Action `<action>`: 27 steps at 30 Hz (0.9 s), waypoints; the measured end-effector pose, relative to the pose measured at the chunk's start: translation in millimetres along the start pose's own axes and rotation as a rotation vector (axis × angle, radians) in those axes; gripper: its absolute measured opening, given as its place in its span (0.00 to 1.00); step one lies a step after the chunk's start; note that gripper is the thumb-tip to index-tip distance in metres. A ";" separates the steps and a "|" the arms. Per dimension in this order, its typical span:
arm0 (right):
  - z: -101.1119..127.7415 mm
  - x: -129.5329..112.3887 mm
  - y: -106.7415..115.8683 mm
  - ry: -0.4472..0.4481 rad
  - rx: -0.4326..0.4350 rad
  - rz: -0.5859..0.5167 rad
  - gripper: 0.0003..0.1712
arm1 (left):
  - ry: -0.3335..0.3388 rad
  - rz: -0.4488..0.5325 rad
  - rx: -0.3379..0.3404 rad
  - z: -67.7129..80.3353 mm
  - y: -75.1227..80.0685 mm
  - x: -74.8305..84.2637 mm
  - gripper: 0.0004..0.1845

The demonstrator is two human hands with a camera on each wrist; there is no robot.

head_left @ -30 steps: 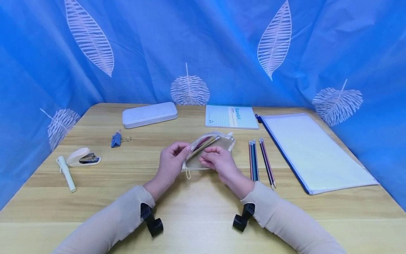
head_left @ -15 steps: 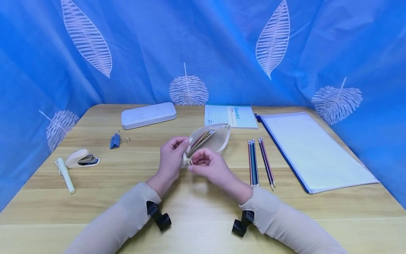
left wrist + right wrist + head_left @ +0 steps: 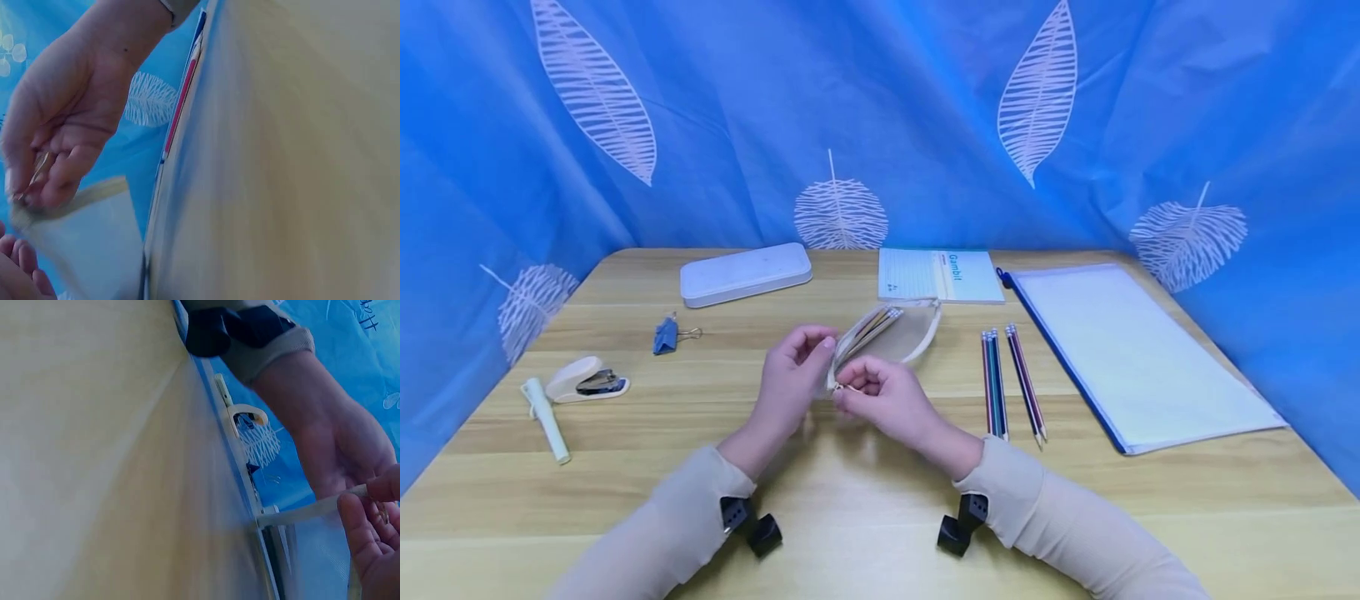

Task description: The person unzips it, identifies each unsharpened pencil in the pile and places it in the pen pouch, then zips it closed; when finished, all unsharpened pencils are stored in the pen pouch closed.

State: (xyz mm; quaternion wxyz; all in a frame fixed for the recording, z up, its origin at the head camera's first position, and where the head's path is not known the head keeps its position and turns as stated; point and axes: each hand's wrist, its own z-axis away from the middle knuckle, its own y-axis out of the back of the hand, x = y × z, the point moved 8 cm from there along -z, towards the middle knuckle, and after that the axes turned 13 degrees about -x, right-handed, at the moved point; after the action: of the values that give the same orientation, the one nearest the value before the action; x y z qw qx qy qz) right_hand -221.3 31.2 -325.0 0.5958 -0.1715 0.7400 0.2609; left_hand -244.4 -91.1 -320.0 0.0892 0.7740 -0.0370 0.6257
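A beige pencil pouch (image 3: 904, 340) is held just above the table's middle, its mouth unzipped, with several pencils (image 3: 874, 323) showing inside. My left hand (image 3: 820, 346) grips the pouch's near left end. My right hand (image 3: 848, 390) pinches the small zipper pull at that same end. In the left wrist view the right hand (image 3: 44, 181) pinches the pull above the pouch (image 3: 87, 231). The right wrist view shows the left hand (image 3: 340, 444) holding the pouch's edge (image 3: 312, 512).
Loose pencils (image 3: 1009, 379) lie to the right of the hands, with a clear zip folder (image 3: 1135, 350) beyond them. A notebook (image 3: 940, 275) and a white case (image 3: 745, 272) sit at the back. A binder clip (image 3: 664, 335), stapler (image 3: 583, 379) and pen (image 3: 546, 408) lie at the left.
My right hand left the pouch's side, came to its near left end and took the zipper pull. The pouch shifted slightly away and its mouth spread wider.
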 end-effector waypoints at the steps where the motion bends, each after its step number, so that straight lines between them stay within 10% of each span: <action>1: 0.1 -1.1 0.7 0.002 -0.002 0.010 0.09 | -0.002 -0.034 -0.025 3.3 2.9 3.1 0.09; 11: -0.4 -7.7 10.4 0.067 0.023 0.026 0.05 | 0.037 -0.392 -0.392 25.6 -2.6 8.2 0.15; 27: -3.1 -1.1 26.2 -0.052 0.051 0.019 0.08 | -0.028 -0.546 -0.396 23.3 -12.4 14.3 0.03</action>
State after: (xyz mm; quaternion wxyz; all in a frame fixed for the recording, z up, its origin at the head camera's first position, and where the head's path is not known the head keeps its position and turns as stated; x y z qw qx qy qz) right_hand -238.3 50.4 -318.7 0.6166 -0.1425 0.7321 0.2520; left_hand -216.8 -82.5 -311.9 0.4017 0.7315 0.0494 0.5487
